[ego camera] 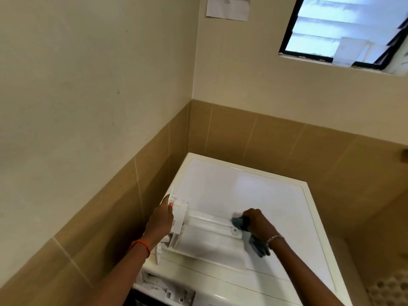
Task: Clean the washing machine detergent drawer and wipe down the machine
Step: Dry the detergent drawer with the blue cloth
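A white detergent drawer [205, 237] lies out of its housing on the front left part of the top of a white washing machine [254, 191], set at a slant across the glossy lid. A person's left hand [160, 219], with an orange band [141, 245] at the wrist, grips the drawer's far left end, thumb against the plastic. The right hand [258, 221], a thin bracelet [273, 238] on its wrist, has its fingers curled tight round a blue cloth [237, 221] and presses it against the drawer's right edge, while a loose tail of the cloth hangs below the wrist onto the lid. At the machine's front left corner the open drawer slot [159, 286] shows pale plastic fittings inside. The lid reflects a soft patch of light near its middle. The machine stands in the corner of a small room, close to the walls on its left and behind. Brown tiles [287, 142] with pale grout lines cover the lower walls; above them the plaster wall [88, 74] is cream, with a few faint marks. High on the back wall, a black-framed louvred window [344, 29] lets in bluish daylight, and a sheet of paper [227, 7] is fixed just to its left, its print too small to read.
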A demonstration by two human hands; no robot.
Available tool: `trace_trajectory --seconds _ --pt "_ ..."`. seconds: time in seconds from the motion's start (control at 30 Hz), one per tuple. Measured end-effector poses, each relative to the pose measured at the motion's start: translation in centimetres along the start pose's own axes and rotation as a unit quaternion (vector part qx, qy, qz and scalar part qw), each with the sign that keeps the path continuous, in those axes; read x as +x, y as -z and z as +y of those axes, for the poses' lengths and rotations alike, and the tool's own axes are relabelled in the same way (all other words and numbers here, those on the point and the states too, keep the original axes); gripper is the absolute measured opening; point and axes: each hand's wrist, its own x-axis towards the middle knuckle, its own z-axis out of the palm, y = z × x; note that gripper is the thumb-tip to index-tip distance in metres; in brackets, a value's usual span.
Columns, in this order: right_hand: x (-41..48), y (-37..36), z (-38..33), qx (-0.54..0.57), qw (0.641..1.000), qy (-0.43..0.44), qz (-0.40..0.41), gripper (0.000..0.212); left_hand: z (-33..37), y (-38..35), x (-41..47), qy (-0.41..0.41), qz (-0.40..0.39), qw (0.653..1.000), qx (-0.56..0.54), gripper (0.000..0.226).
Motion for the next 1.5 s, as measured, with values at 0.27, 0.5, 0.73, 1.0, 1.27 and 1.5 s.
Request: trace_trajectory --seconds 0.27,0.5,0.73,1.0,1.27,1.5 --pt "0.6 4.9 -2.7 0.098 0.990 -0.025 0.098 0.026 0.6 0.4 -1.0 -0.011 0.008 1.000 -0.014 0.044" --pt "3.6 -0.7 -10.0 0.070 0.986 0.109 -0.103 0.035 0.2 0.3 -1.0 0.006 0.003 1.000 -0.004 0.046" --pt "4.5 -5.2 -10.7 0.059 0.994 0.061 -0.065 0.038 -0.2 0.1 -0.8 0.010 0.004 1.000 0.013 0.045" --pt "2.7 -4.4 -5.7 0.107 0.994 -0.002 -0.030 0.025 -0.3 0.0 -0.5 0.025 0.001 1.000 -0.014 0.041" --pt "2.0 -3.0 -1.8 0.226 0.958 -0.161 0.071 0.038 0.0 1.2 -0.9 0.024 -0.054 0.993 -0.100 0.044" --pt "0.7 0.2 -6.9 0.350 0.904 -0.117 0.214 0.041 1.7 2.1 -2.3 0.084 -0.069 0.960 -0.256 0.049"
